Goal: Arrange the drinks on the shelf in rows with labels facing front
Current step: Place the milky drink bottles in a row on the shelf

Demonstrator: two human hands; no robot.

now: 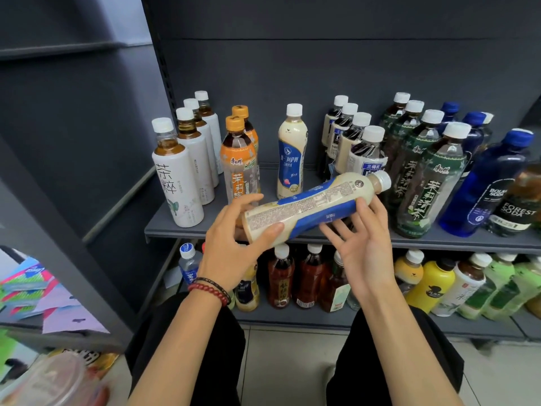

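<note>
A cream milk-tea bottle point(313, 205) with a blue label lies nearly sideways in the air in front of the grey shelf point(468, 240), cap pointing up and right, printed back panel facing me. My left hand point(234, 244) grips its base end between thumb and fingers. My right hand point(363, 244) is under the middle of the bottle with the palm turned up and the fingers spread, the fingertips touching it. A matching milk-tea bottle point(291, 156) stands upright on the shelf behind, label facing front.
Rows on the shelf: white tea bottles point(178, 177) at left, orange-capped jasmine tea point(240, 159), dark bottles with blue labels point(360, 148), green jasmine tea point(427, 177), blue soda bottles point(486, 183) at right. The lower shelf holds several more drinks point(439, 285). Packets point(35, 291) lie at left.
</note>
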